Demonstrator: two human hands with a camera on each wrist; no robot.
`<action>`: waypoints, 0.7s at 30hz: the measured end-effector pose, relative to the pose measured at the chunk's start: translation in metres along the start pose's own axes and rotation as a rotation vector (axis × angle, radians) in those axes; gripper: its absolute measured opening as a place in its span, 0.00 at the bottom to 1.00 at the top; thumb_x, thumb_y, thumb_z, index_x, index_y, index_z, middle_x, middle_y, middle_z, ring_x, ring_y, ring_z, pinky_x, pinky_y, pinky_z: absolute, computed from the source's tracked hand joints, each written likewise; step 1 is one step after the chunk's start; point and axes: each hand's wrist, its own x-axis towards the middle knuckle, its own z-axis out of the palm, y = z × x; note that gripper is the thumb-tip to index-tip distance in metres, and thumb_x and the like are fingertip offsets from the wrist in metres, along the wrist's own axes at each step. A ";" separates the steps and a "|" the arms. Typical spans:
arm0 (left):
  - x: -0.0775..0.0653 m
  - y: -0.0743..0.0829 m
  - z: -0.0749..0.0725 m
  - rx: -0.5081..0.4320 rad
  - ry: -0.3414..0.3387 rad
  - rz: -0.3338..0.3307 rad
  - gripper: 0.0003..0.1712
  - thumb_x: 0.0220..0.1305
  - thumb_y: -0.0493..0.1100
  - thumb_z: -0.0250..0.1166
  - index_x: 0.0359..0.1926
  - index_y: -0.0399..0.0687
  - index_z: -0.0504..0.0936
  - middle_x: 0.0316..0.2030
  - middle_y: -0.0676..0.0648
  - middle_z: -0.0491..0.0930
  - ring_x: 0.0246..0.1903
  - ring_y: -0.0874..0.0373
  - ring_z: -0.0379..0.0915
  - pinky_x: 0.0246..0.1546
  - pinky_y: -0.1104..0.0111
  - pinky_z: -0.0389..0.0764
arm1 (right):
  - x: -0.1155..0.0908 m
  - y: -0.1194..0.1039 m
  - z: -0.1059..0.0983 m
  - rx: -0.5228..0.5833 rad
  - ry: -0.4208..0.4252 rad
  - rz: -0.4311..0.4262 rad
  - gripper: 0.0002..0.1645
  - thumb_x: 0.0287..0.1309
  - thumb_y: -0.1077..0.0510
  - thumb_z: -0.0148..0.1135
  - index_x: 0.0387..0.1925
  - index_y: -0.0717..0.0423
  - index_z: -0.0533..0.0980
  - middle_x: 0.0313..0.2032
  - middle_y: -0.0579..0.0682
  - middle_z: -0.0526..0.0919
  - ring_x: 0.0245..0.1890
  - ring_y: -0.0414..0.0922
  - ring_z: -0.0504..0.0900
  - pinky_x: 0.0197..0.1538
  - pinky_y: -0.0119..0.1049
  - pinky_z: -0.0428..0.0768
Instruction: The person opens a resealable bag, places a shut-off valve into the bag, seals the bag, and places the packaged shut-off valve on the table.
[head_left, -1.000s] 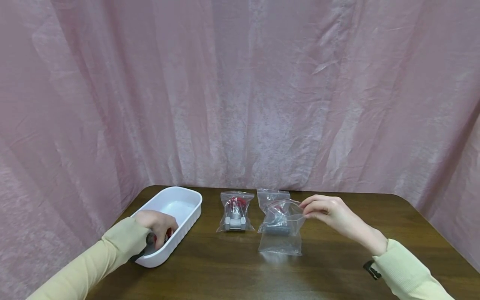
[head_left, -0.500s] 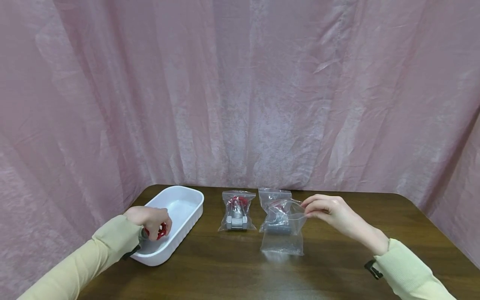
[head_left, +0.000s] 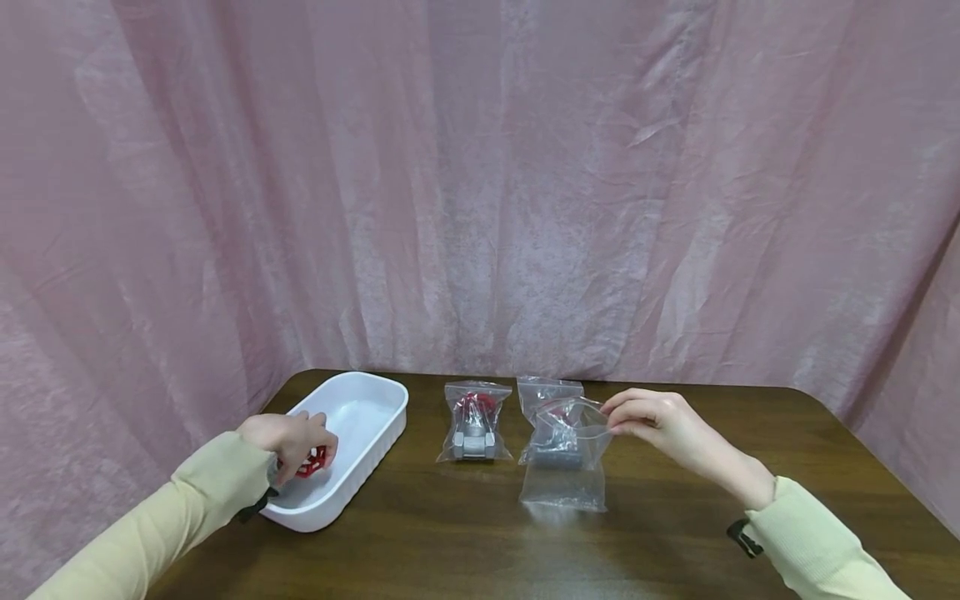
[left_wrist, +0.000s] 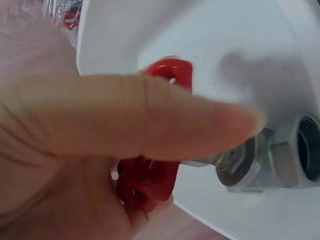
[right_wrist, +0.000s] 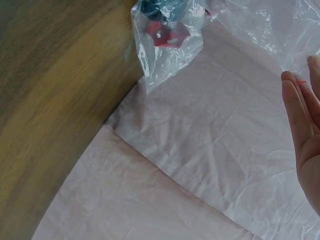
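Note:
My left hand (head_left: 291,442) is over the near part of the white tray (head_left: 397,417). It grips a gate valve by its red handwheel (head_left: 313,461). In the left wrist view the thumb crosses the handwheel, and the grey threaded valve body (left_wrist: 250,165) points right against the tray's white inside. My right hand (head_left: 663,425) pinches the rim of a clear zip bag (head_left: 562,493), between thumb and fingers. The bag's mouth gapes. Behind it, partly seen through the plastic, lies another bag (head_left: 550,390) with a valve inside.
Left of these bags, a bagged valve (head_left: 474,446) with a red handwheel lies on the brown wooden table (head_left: 450,550). A pink curtain (head_left: 480,208) hangs behind the table's far edge.
My left hand has shifted slightly left and up within the tray, and the red handwheel shows more fully under the fingers. My right hand keeps its pinch on the bag.

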 end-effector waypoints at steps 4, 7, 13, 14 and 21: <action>0.000 -0.009 -0.001 -0.028 0.062 0.052 0.33 0.21 0.21 0.70 0.27 0.58 0.69 0.30 0.50 0.59 0.31 0.51 0.58 0.22 0.65 0.70 | 0.000 0.000 0.001 -0.004 -0.002 -0.002 0.18 0.31 0.76 0.69 0.28 0.57 0.80 0.36 0.48 0.80 0.33 0.46 0.79 0.35 0.24 0.73; 0.001 -0.015 -0.006 -0.037 0.121 0.096 0.31 0.25 0.24 0.69 0.29 0.58 0.67 0.29 0.49 0.60 0.31 0.50 0.59 0.25 0.65 0.69 | 0.001 -0.001 0.001 -0.008 -0.001 -0.004 0.18 0.31 0.76 0.69 0.28 0.57 0.80 0.36 0.48 0.80 0.34 0.46 0.79 0.36 0.24 0.73; 0.000 -0.020 -0.020 -0.089 0.181 0.104 0.25 0.33 0.30 0.67 0.34 0.55 0.68 0.29 0.48 0.62 0.28 0.54 0.63 0.24 0.67 0.69 | 0.004 -0.003 0.000 -0.003 0.001 -0.015 0.18 0.32 0.76 0.69 0.29 0.57 0.80 0.35 0.52 0.80 0.34 0.46 0.79 0.36 0.24 0.73; -0.001 -0.022 -0.022 -0.093 0.200 0.098 0.24 0.34 0.31 0.67 0.35 0.54 0.69 0.29 0.48 0.63 0.28 0.54 0.63 0.25 0.68 0.69 | 0.004 -0.003 0.000 -0.003 0.003 -0.018 0.18 0.32 0.76 0.69 0.29 0.57 0.80 0.35 0.52 0.80 0.34 0.46 0.79 0.36 0.24 0.73; -0.005 -0.028 -0.040 -0.112 0.421 0.088 0.21 0.39 0.39 0.68 0.36 0.47 0.70 0.24 0.50 0.68 0.25 0.56 0.65 0.22 0.67 0.70 | 0.004 -0.005 -0.001 -0.010 0.000 -0.015 0.18 0.31 0.76 0.69 0.29 0.57 0.80 0.35 0.53 0.80 0.34 0.46 0.79 0.36 0.23 0.72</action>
